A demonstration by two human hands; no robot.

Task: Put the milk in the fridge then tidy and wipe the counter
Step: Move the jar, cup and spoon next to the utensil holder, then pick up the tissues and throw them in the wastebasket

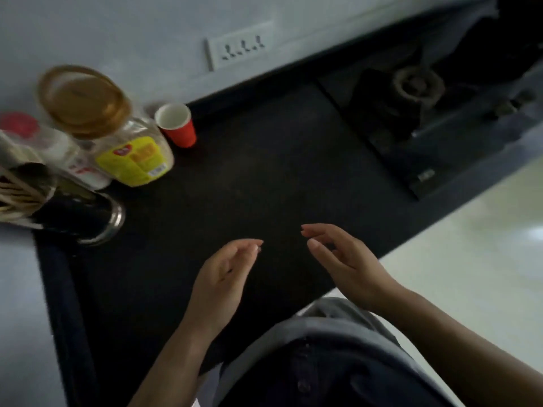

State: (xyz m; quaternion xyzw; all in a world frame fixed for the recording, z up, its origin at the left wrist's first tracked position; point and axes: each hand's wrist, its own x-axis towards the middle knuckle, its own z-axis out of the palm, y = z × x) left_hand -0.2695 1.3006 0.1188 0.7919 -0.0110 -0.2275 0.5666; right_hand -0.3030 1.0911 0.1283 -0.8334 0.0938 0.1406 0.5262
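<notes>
- Both hands hover empty over the dark surface (249, 177): left hand (223, 274) and right hand (343, 259), fingers loosely curled, gripping nothing.
- No milk carton can be identified; a gold-lidded jar (117, 136), a red-capped bottle (53, 145) and a red cup (176, 124) crowd the far left corner.
- Judged sensible: gather those against the wall first, then wipe the bare middle in overlapping strokes.

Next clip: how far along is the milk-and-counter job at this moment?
No milk carton or fridge is in view, so that step can't be confirmed. Both hands, left and right, hover empty over the bare counter; no cloth is visible. Left: the red cup, jars and utensil holder remain at the back-left corner, and wiping looks unstarted.
</notes>
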